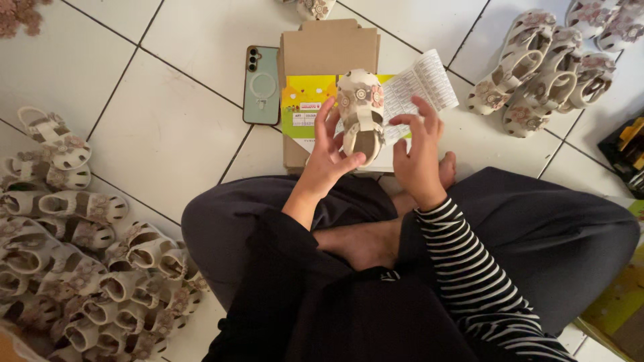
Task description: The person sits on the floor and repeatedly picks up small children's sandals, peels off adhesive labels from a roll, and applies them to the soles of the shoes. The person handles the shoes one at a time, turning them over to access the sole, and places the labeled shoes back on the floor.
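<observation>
Crossed legs [416, 268] below, left hand [327, 157] grips a cream child's sandal [361, 114] over a cardboard box [315, 74]; right hand [417, 151] open-fingered, touching its side.

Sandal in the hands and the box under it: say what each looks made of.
Sandal: cream moulded plastic or faux leather, I'd guess, with a slight sheen; flower trims on the toe. Box: brown cardboard, matte, with folded flaps.

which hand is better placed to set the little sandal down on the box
Left, probably. The left hand already grips the sandal from below over the box, while the right hand only has fingertips beside it.
</observation>
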Tool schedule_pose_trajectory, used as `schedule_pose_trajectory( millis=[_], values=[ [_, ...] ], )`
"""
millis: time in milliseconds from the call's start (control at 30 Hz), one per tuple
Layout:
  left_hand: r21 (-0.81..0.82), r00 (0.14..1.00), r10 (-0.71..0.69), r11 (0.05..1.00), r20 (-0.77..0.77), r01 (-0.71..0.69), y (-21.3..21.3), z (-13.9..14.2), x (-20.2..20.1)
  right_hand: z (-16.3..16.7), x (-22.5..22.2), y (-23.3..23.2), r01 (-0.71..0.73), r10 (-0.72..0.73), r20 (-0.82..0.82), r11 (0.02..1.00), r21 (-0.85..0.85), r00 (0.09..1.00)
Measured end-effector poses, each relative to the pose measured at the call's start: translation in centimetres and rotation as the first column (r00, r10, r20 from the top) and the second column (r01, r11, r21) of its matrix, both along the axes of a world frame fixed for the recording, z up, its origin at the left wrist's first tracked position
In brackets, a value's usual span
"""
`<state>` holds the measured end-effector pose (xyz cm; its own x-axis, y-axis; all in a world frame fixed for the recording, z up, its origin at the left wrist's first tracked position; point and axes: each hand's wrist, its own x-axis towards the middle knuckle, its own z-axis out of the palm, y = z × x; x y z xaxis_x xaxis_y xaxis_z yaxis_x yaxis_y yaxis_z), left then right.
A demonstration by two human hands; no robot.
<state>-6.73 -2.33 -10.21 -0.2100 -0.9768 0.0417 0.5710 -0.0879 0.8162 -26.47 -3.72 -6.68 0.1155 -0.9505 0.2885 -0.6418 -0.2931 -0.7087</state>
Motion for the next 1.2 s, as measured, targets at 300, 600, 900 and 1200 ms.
schedule_pose_trajectory(
  millis=[300, 600, 900, 1200],
  values=[
    [0.027, 0.999, -0.023, 0.999, 0.035, 0.022, 0.0, 0.2, -0.2, -0.4, 0.0, -0.2, -0.099, 0.098, 0.016, 0.994, 0.042, 0.995],
    [0.036, 0.998, -0.027, 0.999, 0.05, 0.025, 0.0, 0.3, -0.2, -1.0, 0.5, 0.0, -0.114, 0.113, -0.056, 0.994, -0.007, 0.992],
    [0.059, 1.0, -0.019, 0.998, 0.018, 0.018, 0.0, 0.4, -0.3, 0.2, 0.9, 0.0, -0.108, 0.104, -0.135, 0.994, -0.028, 0.985],
    [0.138, 0.998, 0.059, 0.988, 0.034, -0.063, -0.3, 0.3, -0.3, -1.2, 0.0, -0.5, -0.163, 0.142, -0.246, 0.984, -0.066, 0.959]
  ],
)
